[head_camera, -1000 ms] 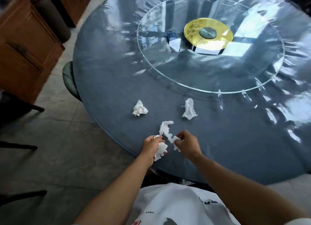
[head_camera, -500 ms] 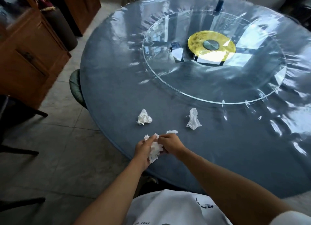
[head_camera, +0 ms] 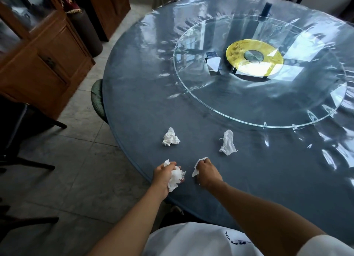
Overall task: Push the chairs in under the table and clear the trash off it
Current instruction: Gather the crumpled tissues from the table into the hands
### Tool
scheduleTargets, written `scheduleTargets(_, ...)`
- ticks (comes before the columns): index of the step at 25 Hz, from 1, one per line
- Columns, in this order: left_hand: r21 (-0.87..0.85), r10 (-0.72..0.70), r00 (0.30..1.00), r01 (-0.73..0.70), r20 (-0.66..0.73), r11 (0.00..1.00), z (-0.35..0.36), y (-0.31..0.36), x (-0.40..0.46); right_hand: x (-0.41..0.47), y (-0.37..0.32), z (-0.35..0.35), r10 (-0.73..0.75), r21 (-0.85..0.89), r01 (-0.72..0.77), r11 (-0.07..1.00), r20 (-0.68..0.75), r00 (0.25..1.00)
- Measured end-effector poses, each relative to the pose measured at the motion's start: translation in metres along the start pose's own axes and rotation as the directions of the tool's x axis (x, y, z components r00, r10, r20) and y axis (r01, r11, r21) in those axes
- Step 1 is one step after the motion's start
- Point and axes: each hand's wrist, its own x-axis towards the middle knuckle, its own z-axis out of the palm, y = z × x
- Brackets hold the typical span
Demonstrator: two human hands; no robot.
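Head view. Table (head_camera: 134, 106): round, fills centre and right. Two loose tissues, lower centre: left wad (head_camera: 171, 137), right wad (head_camera: 227, 143), well apart. Left hand (head_camera: 165, 174), fingers clamped on a gathered wad (head_camera: 175, 177), likely collecting trash. Right hand (head_camera: 206, 171), fist closed on a scrap (head_camera: 196, 169), knuckles up. Chair (head_camera: 97, 99), left edge, tucked under.
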Motion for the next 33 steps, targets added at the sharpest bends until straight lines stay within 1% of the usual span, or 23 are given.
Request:
scheduleTargets(2,0.003,-0.015,1.0,0.015,0.014,1.0,0.007,0.001,-0.002,-0.001,0.007,0.001,0.008,0.036,-0.008,0.999,0.01,1.0)
scheduleTargets(4,0.025,-0.016,1.0,0.015,0.016,1.0,0.013,0.002,-0.003,-0.002,0.008,-0.002,0.034,0.096,-0.033,0.995,-0.015,0.999)
scheduleTargets(5,0.039,-0.012,1.0,0.011,0.018,0.999,0.016,0.002,-0.003,-0.002,0.006,-0.004,0.046,0.158,-0.04,0.987,-0.039,0.998)
scheduleTargets(7,0.048,-0.023,0.999,0.021,0.045,0.999,0.024,0.005,-0.004,-0.002,0.001,-0.01,0.051,0.351,-0.02,0.936,-0.081,0.995)
scheduleTargets(9,0.032,-0.058,0.992,0.055,0.113,0.998,0.034,0.007,-0.008,-0.002,-0.005,-0.019,-0.005,0.473,0.048,0.88,-0.091,0.996)
scheduleTargets(11,0.015,-0.091,0.98,0.09,0.177,0.996,0.046,0.009,-0.011,-0.001,-0.009,-0.028,-0.079,0.5,0.092,0.861,-0.047,0.996)
scheduleTargets(13,0.038,-0.08,0.982,0.075,0.17,0.996,0.054,0.01,-0.011,0.003,-0.008,-0.037,-0.097,0.502,0.08,0.861,0.008,0.995)
scheduleTargets(14,0.057,-0.065,0.986,0.057,0.151,0.997,0.058,0.01,-0.01,0.007,-0.004,-0.043,-0.075,0.515,0.055,0.856,0.018,0.997)
scheduleTargets(15,0.071,-0.051,0.991,0.042,0.125,0.997,0.06,0.011,-0.009,0.012,0.002,-0.048,-0.041,0.539,0.035,0.842,-0.001,0.999)
scheduleTargets(16,0.068,-0.045,0.993,0.037,0.11,0.997,0.062,0.011,-0.008,0.018,0.01,-0.053,0.012,0.555,0.017,0.832,-0.049,0.999)
scheduleTargets(17,0.055,-0.044,0.994,0.038,0.105,0.998,0.064,0.011,-0.008,0.025,0.02,-0.058,0.069,0.548,0.009,0.836,-0.122,0.99)
scheduleTargets(19,0.026,-0.054,0.994,0.051,0.1,0.998,0.066,0.009,-0.008,0.036,0.042,-0.068,0.177,0.47,-0.037,0.882,-0.257,0.95)
scheduleTargets(21,0.011,-0.06,0.995,0.059,0.076,0.998,0.066,0.006,-0.007,0.043,0.065,-0.076,0.247,0.387,-0.117,0.915,-0.304,0.92)
scheduleTargets(22,0.012,-0.06,0.996,0.059,0.059,0.998,0.065,0.004,-0.005,0.047,0.075,-0.081,0.272,0.357,-0.158,0.921,-0.295,0.916)
scheduleTargets(24,0.004,-0.052,0.998,0.052,0.031,0.999,0.064,-0.001,-0.006,0.053,0.09,-0.085,0.271,0.294,-0.196,0.935,-0.243,0.931)
scheduleTargets(27,-0.023,-0.028,1.0,0.028,0.01,0.999,0.063,-0.003,-0.012,0.06,0.1,-0.082,0.236,0.302,-0.182,0.936,-0.154,0.959)
scheduleTargets(29,-0.04,-0.022,1.0,0.023,0.008,0.999,0.063,-0.003,-0.011,0.06,0.1,-0.079,0.225,0.324,-0.169,0.931,-0.141,0.964)
scheduleTargets(33,-0.061,-0.011,0.999,0.014,0.045,0.998,0.065,0.006,-0.005,0.06,0.084,-0.075,0.212,0.287,-0.17,0.943,-0.122,0.97)
